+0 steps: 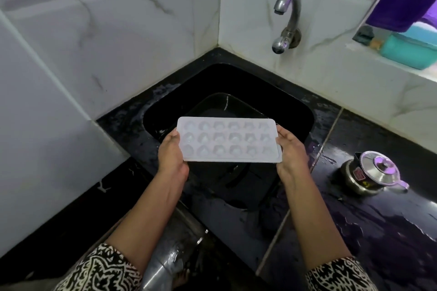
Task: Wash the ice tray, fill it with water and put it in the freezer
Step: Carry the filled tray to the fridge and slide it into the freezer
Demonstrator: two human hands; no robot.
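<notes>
Ice tray (228, 140) held level at the centre of the frame, above the black sink (238, 82). Your left hand (170, 157) grips the tray's left short end and your right hand (292, 151) grips the right one; each is closed round its edge with the thumb on top, and the fingers beneath are hidden. The tray touches neither basin nor worktop (378, 220). Whether the moulds hold water cannot be told from this view.

The tap (287, 19) stands in the upper right of the frame, on the wall behind the sink, and no stream shows at its spout. The step in hand is probably the wash, with filling and the freezer still to come.

To do it well:
- Carry the tray up and right until the moulds sit under the spout — it is now nearer you than the outlet.
- Free one hand for the tap only once the other has a firm hold nearer the tray's middle; thin plastic may flex from one end.
- Tilt the tray toward the basin while rinsing, so that run-off drains into the sink rather than onto the wet worktop.
- Keep your elbow clear of the lidded steel pot (373, 172) at the right — it stands near the sink.
</notes>
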